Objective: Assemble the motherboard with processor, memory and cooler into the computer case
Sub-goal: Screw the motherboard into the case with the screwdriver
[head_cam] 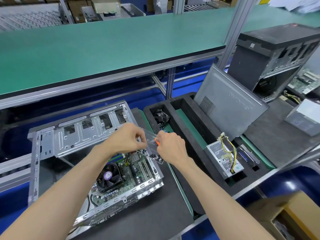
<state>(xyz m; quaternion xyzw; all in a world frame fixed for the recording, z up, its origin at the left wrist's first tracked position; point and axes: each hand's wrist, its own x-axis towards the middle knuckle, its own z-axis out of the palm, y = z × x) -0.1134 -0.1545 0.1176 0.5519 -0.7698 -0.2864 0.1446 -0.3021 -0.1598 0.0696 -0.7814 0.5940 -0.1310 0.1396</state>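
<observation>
Meanwhile, both hands met above the open computer case [83, 144], where the motherboard [131, 168] and its cooler fan [109, 176] already sat. The left hand [127, 139] pinched a clear plastic screw box [152, 146]; the right hand [170, 146] curled around an orange-tipped tool [157, 142].

A power supply [224, 157] with yellow cables sits in a black foam tray [188, 118] at three o'clock. A grey side panel [230, 108] leans behind it; a second tower case [275, 54] stands at two o'clock. A small fan [161, 116] lies in the tray's far slot.
</observation>
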